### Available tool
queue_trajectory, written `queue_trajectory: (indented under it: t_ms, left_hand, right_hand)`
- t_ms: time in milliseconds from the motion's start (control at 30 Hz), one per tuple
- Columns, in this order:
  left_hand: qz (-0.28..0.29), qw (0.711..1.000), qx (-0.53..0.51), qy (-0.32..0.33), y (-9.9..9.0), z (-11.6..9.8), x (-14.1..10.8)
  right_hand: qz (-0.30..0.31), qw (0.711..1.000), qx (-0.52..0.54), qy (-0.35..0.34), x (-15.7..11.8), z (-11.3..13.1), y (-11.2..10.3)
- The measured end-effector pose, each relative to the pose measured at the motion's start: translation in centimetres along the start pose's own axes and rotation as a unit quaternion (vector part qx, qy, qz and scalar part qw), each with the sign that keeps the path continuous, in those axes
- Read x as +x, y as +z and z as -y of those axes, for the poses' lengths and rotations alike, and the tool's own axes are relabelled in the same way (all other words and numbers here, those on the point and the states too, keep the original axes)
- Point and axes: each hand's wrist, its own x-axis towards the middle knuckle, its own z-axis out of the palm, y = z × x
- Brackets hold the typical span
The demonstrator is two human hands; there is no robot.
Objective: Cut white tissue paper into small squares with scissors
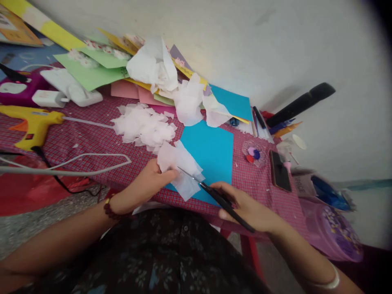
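Nearest: dark floral shirt (153,255) at the table edge, both forearms reaching in over it, bead bracelet (112,206) on the left wrist

Right hand (243,206): fingers curled round the handles of black-handled scissors (216,196). Long axis of the tool slants across the work, handle end low and right, metal tips up and left. How wide the blades stand apart, cannot tell

Left hand (159,175): thumb and fingers pinching the left edge of some layered white tissue paper (185,157), thumb on top

Key relation: paper lies between the two hands, left of the right hand and just ahead of it. Left hand is the nearer, touching it directly; right hand stands apart from it, bridged by the blades. Tips end near the left thumb, just beyond it. Contact there too fine to judge. Line of the blades runs toward the left fingers rather than away from them

Under the tissue: blue card sheet (212,143), lying on a red checked tablecloth (251,181)

Beyond the left hand: loose heap of cut tissue pieces (142,124). Well off to the left, a yellow glue gun (38,124); to the right, a dark phone (280,171)

Farthest: crumpled white sheets (188,100) over stacked coloured cards, then the pale wall (245,49)
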Motion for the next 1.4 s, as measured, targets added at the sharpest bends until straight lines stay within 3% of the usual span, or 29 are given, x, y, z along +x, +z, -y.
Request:
queue_trajectory:
  t_ms: [333, 733, 833, 933, 1100, 1400]
  left_hand:
    - [0.029, 0.999, -0.019, -0.003, 0.9, 1.2, 0.0]
    - [0.026, 0.999, -0.032, -0.015, 1.2, 0.9, -0.1]
    - [0.051, 0.997, -0.051, -0.018, 0.8, 0.8, -0.1]
    - [0.06, 0.992, -0.105, -0.034, 0.2, 0.3, 0.0]
    - [0.008, 0.983, -0.171, -0.067, -0.6, -0.8, 0.4]
    - [0.045, 0.989, -0.125, -0.064, 0.5, -0.5, -0.2]
  right_hand:
    - [-0.012, 0.999, 0.038, -0.024, 0.4, -0.4, 0.2]
    - [-0.025, 0.996, 0.083, 0.007, 0.3, -0.6, 0.5]
    - [-0.024, 0.995, 0.096, 0.019, 0.2, -0.5, 0.6]
    - [-0.029, 0.996, 0.079, 0.022, 0.1, -0.4, 0.6]
    - [-0.002, 1.0, 0.013, -0.011, 0.1, -0.5, 0.3]
    - [0.011, 1.0, 0.008, -0.017, 0.5, -0.2, 0.5]
